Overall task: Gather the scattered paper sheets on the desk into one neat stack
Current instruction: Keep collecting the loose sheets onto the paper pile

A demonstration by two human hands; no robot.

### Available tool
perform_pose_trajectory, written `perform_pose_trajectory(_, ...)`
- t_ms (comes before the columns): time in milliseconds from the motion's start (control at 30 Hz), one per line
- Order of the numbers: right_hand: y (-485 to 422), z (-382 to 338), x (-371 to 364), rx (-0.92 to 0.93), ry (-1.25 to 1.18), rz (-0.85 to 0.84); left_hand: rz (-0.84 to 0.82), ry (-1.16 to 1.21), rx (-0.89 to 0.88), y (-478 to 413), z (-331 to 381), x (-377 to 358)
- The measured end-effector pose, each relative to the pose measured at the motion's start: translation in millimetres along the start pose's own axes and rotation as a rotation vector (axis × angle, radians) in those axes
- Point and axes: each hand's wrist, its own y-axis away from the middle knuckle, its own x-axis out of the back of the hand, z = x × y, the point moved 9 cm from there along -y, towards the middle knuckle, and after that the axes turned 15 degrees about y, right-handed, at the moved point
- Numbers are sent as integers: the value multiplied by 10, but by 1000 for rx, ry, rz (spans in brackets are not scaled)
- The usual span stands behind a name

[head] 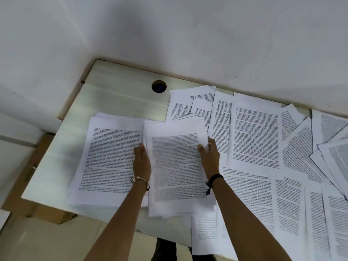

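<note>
A bundle of printed sheets point(176, 166) is held between both hands over the desk's middle. My left hand point(141, 161) grips its left edge and my right hand point(209, 157) grips its right edge, fingers curled under. The bundle overlaps the right side of a thick stack of printed sheets point(111, 157) lying on the left part of the desk. Several loose printed sheets point(256, 132) lie scattered and overlapping over the right half of the desk.
The pale desk point(116, 95) has a round cable hole point(159, 86) near the back wall. White walls close in behind and to the left. A brown cardboard box point(22, 202) sits below the desk's left edge. Some sheets overhang the front edge.
</note>
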Motion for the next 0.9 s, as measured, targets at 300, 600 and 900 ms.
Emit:
perform_pose_trajectory(300, 48, 82, 25, -97, -126, -2, -189, -106, 57, 56, -179, -89)
perform_pose_trajectory(600, 256, 241, 165, 81, 101, -220, -222, 143, 185, 60, -410, 40)
perform_pose_trajectory(900, 497, 440, 445, 2, 33, -38, -81, -160, 182, 362, -536, 118)
